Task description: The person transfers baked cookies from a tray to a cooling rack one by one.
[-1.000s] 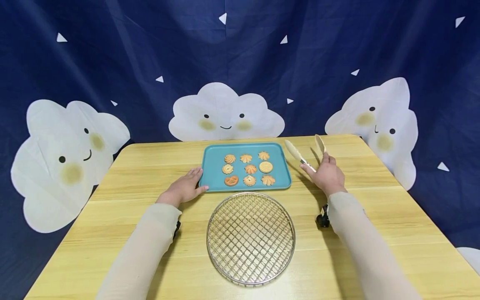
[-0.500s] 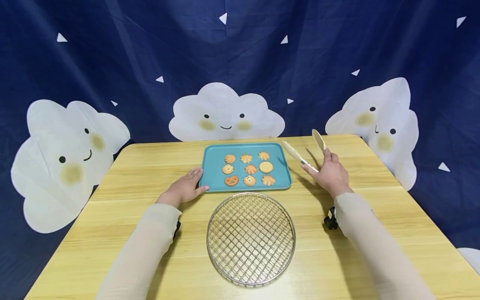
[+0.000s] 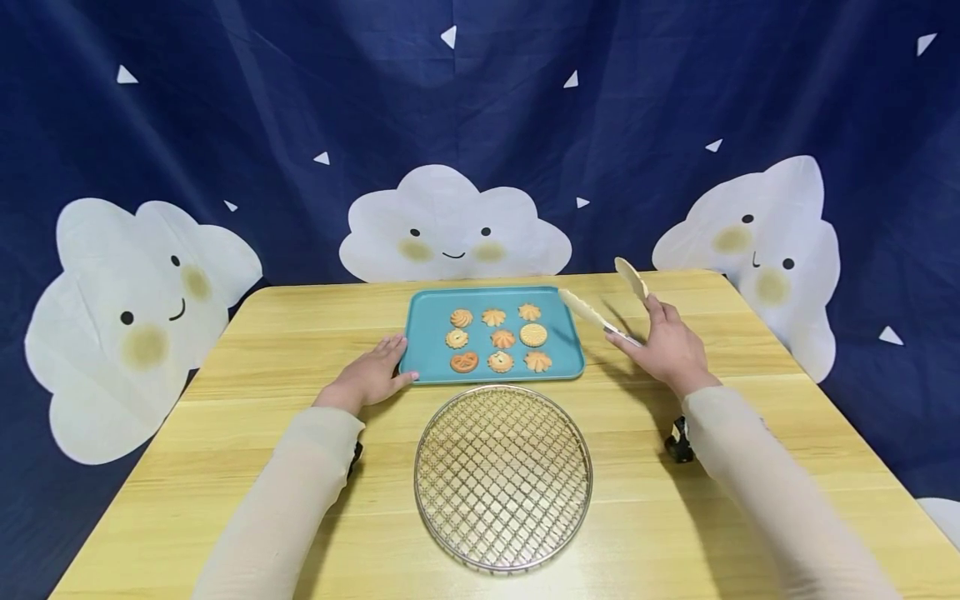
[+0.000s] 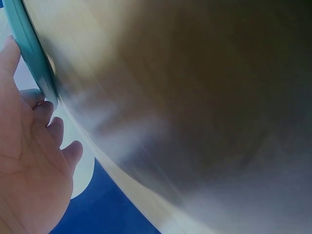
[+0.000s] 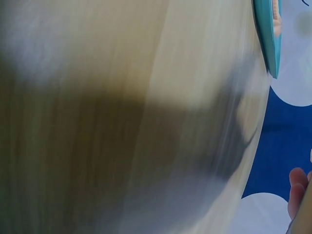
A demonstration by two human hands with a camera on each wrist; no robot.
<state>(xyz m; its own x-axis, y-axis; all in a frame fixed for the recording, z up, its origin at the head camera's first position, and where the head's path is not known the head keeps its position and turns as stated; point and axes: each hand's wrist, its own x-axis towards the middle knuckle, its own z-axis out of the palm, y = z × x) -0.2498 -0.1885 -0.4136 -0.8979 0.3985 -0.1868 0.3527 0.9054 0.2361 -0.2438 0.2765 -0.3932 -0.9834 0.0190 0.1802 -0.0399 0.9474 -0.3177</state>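
Note:
A teal tray (image 3: 427, 321) lies near the table's back edge, bearing several cookies (image 3: 502, 338) in rows. With fingers spread, my left hand (image 3: 367, 375) rests against the tray's left end; the left wrist view has its fingertips at the teal rim (image 4: 33, 53). My right hand (image 3: 670, 346) holds a pair of tongs (image 3: 583, 311), thumb on one arm and fingers on the other. The tongs are spread apart with nothing between them, one tip beside the tray's back right corner. In the right wrist view only some fingers (image 5: 296, 192) show at the edge.
A round wire rack (image 3: 502, 479) lies on the wooden table (image 3: 637, 533) in front of the tray. Behind the table hangs a dark blue cloth (image 3: 510, 100) with white clouds.
My right hand has shifted slightly right and toward me, while the tongs' tips have swung left and up, nearer the tray. The left hand stays at the tray's edge.

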